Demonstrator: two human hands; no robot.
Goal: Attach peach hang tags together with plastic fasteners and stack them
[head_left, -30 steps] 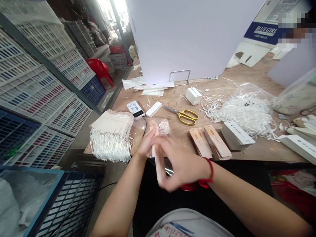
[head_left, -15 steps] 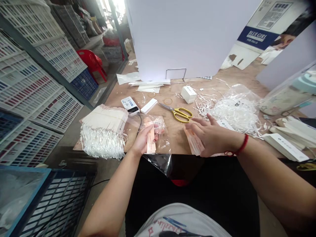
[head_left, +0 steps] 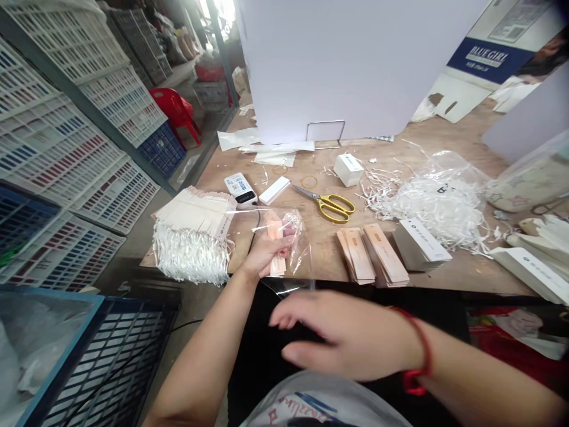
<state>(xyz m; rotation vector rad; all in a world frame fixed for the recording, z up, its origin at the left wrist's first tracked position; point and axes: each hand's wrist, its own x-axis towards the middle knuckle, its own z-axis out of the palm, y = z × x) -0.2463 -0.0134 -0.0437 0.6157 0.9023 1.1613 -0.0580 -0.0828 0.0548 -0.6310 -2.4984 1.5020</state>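
Note:
My left hand (head_left: pixel 260 255) is closed around pale orange card strips (head_left: pixel 278 265) at the table's front edge. A clear plastic bag (head_left: pixel 306 246) lies around that hand; I cannot tell whether the strips are inside it. My right hand (head_left: pixel 351 338), slightly blurred, hovers in front of the table edge over my lap. Its thumb and fingers are apart and nothing shows between them. Beyond it on the table lie two stacks of similar orange strips, a left stack (head_left: pixel 357 255) and a right stack (head_left: pixel 386 255). Beside them stands a white card stack (head_left: pixel 422 244).
Yellow-handled scissors (head_left: pixel 333 207) lie mid-table, near a small white box (head_left: pixel 349 170) and a white device (head_left: pixel 240 188). Stringed tags (head_left: pixel 191 231) are piled at left, a bag of white strings (head_left: pixel 438 204) at right. A blue crate (head_left: pixel 106 356) stands lower left.
My right hand has left the orange stacks and moved toward me and slightly left, uncovering them. My left hand still grips its strips. The view has shifted a little.

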